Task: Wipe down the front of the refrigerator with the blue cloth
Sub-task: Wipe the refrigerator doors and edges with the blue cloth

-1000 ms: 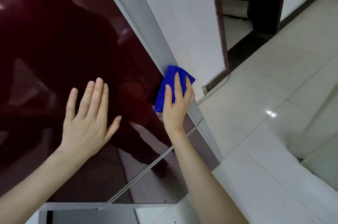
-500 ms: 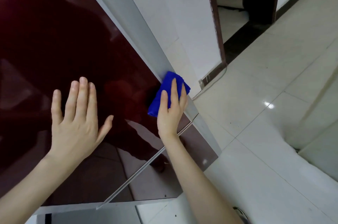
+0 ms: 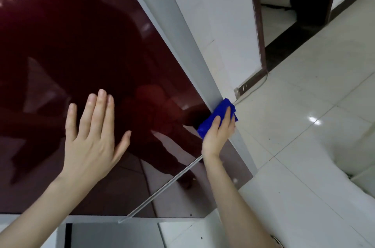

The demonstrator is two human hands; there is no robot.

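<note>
The refrigerator front is a glossy dark red panel filling the left of the view, with a grey side edge running diagonally. My right hand presses a folded blue cloth flat against the door's right edge, just above a silver strip that divides the doors. My left hand lies flat on the red panel with its fingers spread, holding nothing. Part of the cloth is hidden under my fingers.
A white tiled wall stands right of the refrigerator, with a dark doorway beyond it. A thin cable runs along the glossy white floor tiles. A white object sits at the right edge.
My right hand has slid the blue cloth down along the refrigerator's right edge, closer to the silver strip. My left hand has stayed flat on the panel.
</note>
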